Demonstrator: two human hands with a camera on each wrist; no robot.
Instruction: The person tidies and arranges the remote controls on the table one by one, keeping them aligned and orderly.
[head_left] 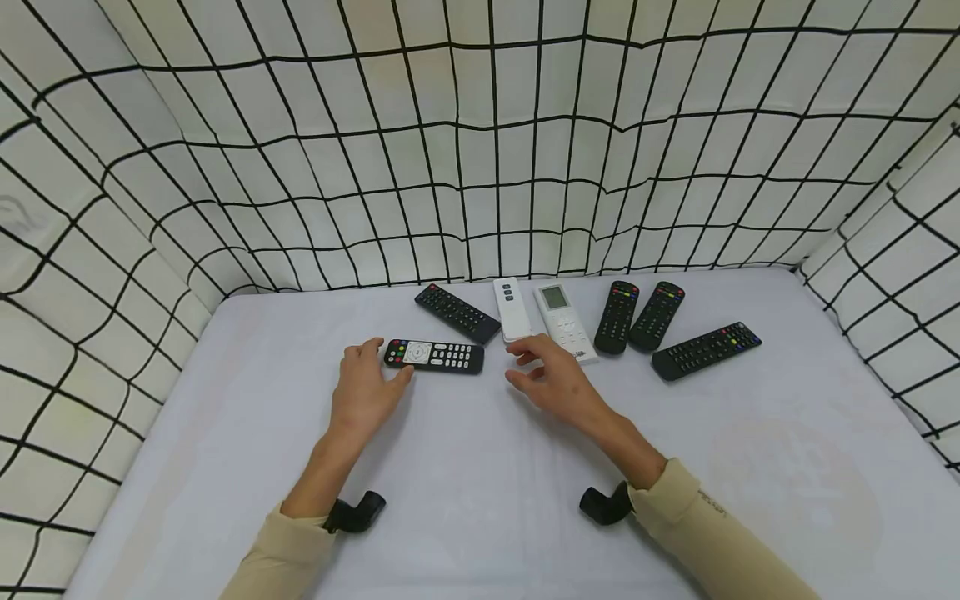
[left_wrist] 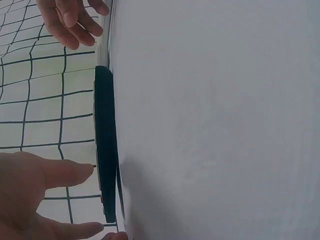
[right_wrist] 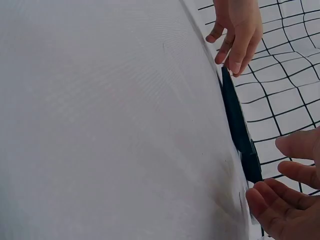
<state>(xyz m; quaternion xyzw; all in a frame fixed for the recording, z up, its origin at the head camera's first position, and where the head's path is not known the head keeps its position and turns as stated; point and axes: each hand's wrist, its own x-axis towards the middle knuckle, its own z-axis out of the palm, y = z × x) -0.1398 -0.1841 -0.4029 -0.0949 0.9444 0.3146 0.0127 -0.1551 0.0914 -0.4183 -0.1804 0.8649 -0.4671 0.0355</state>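
A black remote control with a white round pad and white buttons (head_left: pixel 457 357) lies crosswise on the white table. My left hand (head_left: pixel 363 396) is at its left end, thumb and fingers spread, and whether they touch it I cannot tell. In the left wrist view the remote (left_wrist: pixel 105 145) appears edge-on beyond the thumb. To the right of that remote my right hand (head_left: pixel 558 383) hovers with loosely bent fingers, holding nothing. Its fingertips are close to the lower end of a slim white remote (head_left: pixel 512 308). A white remote with a screen (head_left: pixel 566 321) lies just behind this hand.
A black remote (head_left: pixel 457 312) lies slanted behind the crosswise one. On the right are two black remotes side by side, one left (head_left: pixel 617 317) and one right (head_left: pixel 657 315), plus a longer black remote (head_left: pixel 707 351). Black netting (head_left: pixel 495 129) over white walls encloses the table.
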